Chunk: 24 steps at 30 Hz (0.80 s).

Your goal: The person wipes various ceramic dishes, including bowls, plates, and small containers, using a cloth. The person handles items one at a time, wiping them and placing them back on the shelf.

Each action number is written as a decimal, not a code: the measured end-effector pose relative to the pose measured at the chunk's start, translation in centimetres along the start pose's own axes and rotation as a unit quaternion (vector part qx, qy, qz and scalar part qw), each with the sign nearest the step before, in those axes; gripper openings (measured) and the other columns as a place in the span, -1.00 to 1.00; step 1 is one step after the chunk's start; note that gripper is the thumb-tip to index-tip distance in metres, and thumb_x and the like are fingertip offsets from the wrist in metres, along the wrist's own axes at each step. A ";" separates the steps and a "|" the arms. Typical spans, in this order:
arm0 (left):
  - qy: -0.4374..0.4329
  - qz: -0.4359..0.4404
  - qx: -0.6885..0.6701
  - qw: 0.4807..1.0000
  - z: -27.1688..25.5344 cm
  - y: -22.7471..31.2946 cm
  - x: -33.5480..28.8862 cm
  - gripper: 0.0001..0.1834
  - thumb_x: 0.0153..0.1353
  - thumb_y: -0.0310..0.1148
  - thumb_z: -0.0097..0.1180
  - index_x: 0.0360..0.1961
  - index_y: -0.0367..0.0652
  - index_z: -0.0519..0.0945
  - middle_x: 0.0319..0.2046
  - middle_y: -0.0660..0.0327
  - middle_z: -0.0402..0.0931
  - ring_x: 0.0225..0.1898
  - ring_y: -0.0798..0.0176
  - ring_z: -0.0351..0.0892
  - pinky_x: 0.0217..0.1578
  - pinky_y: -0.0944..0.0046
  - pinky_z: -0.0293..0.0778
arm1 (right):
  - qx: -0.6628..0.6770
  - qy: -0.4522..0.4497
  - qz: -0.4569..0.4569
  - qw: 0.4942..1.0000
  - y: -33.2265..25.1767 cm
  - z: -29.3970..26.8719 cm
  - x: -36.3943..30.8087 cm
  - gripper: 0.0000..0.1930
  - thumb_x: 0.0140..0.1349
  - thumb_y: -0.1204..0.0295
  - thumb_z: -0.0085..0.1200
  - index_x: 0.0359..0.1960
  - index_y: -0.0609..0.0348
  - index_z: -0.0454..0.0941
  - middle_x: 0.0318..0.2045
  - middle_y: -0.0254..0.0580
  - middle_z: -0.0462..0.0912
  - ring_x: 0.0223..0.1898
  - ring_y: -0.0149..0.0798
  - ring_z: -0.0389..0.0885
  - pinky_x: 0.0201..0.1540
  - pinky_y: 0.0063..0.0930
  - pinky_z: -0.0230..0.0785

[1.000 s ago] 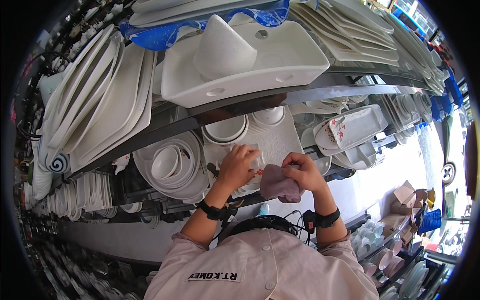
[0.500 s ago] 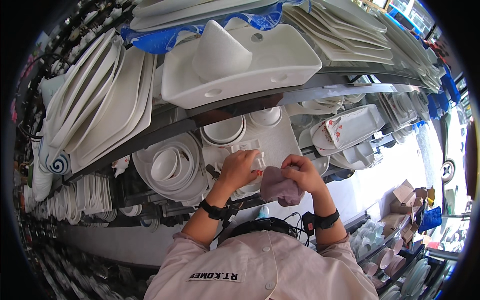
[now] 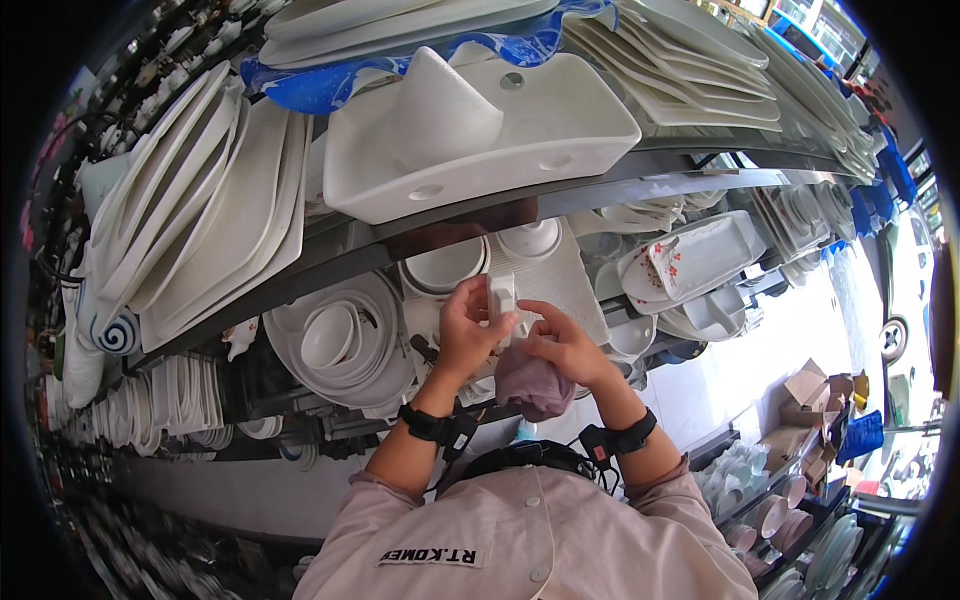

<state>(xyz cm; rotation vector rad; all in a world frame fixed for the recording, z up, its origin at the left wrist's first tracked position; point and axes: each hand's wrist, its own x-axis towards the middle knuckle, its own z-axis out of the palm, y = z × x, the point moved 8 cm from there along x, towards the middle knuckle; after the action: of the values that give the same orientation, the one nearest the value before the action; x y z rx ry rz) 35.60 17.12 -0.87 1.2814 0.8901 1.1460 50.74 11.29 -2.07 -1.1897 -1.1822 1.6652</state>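
In front of my chest, my left hand (image 3: 467, 328) grips a small white ceramic piece (image 3: 502, 292), rectangular with a raised part, between thumb and fingers. My right hand (image 3: 566, 345) is closed on a mauve cloth (image 3: 535, 382) that hangs down below its fingers. The fingertips of the right hand reach up to the lower end of the ceramic piece; whether cloth lies between them I cannot tell. Beneath both hands is a shelf covered with a whitish ribbed sheet (image 3: 577, 285). White bowls (image 3: 445, 268) and a round lidded white dish (image 3: 530, 240) stand on it, beyond the hands.
Left of the hands lies a stack of round white plates (image 3: 385, 375) with a small bowl (image 3: 328, 337) on top. Flower-patterned rectangular dishes (image 3: 690, 262) sit to the right. Overhead, a shelf edge (image 3: 450, 215) carries a white trough (image 3: 570, 120), a white cone (image 3: 440, 110) and large plates (image 3: 235, 200).
My left hand has lifted the small white piece from among those on the shelf. My right hand has moved left with the cloth, up against the piece.
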 end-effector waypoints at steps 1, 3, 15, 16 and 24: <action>0.014 -0.036 -0.070 0.997 -0.2 -0.6 0.1 -0.40 0.16 -0.42 0.32 0.22 -0.35 0.44 0.00 0.13 0.62 -0.05 0.27 0.66 -0.04 0.26 0.59 | -0.022 0.012 -0.021 0.999 -0.4 0.2 0.2 -0.36 0.21 0.39 0.26 0.35 0.21 0.39 -0.34 -0.33 0.56 -0.27 -0.43 0.52 -0.19 -0.51 0.37; 0.041 -0.106 -0.208 0.972 -0.4 -2.0 0.1 -0.44 0.21 -0.47 0.23 0.24 -0.35 0.42 0.04 0.13 0.60 0.00 0.26 0.64 0.02 0.26 0.56 | -0.065 0.037 -0.063 0.995 -1.0 0.4 0.3 -0.40 0.21 0.36 0.29 0.30 0.19 0.44 -0.35 -0.33 0.55 -0.27 -0.42 0.52 -0.18 -0.50 0.37; -0.014 -0.246 -0.491 0.836 0.7 -1.7 -2.8 -0.54 0.34 -0.22 -0.03 0.24 -0.09 0.48 0.13 0.17 0.55 0.13 0.05 0.56 0.17 -0.06 0.46 | -0.167 0.058 -0.090 0.980 -4.1 0.3 -1.3 -0.60 0.23 0.32 0.29 0.07 0.21 0.63 -0.33 -0.39 0.58 -0.28 -0.49 0.48 -0.18 -0.56 0.35; -0.024 -0.249 -0.472 0.845 0.7 -1.9 -3.0 -0.54 0.34 -0.28 -0.02 0.26 -0.09 0.47 0.15 0.17 0.54 0.14 0.05 0.56 0.16 -0.06 0.48 | -0.140 0.065 -0.071 0.985 -4.1 -0.3 -1.6 -0.59 0.23 0.30 0.29 0.06 0.24 0.63 -0.31 -0.34 0.61 -0.25 -0.47 0.51 -0.14 -0.53 0.37; -0.001 -0.196 -0.297 0.934 -0.2 -1.2 -3.0 -0.34 0.25 -0.68 0.09 0.38 -0.06 0.34 0.16 0.21 0.50 0.16 0.15 0.55 0.14 0.03 0.54 | 0.227 0.193 -0.179 0.938 -5.8 -4.5 -4.6 -0.57 0.39 0.35 0.09 0.21 0.32 0.49 -0.01 -0.12 0.65 0.00 -0.34 0.58 0.11 -0.47 0.42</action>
<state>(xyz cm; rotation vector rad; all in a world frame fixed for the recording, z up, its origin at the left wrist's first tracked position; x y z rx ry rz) 34.88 14.32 -2.41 0.5758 0.6789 0.9845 56.68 9.85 4.03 -0.8885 -0.6690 1.2608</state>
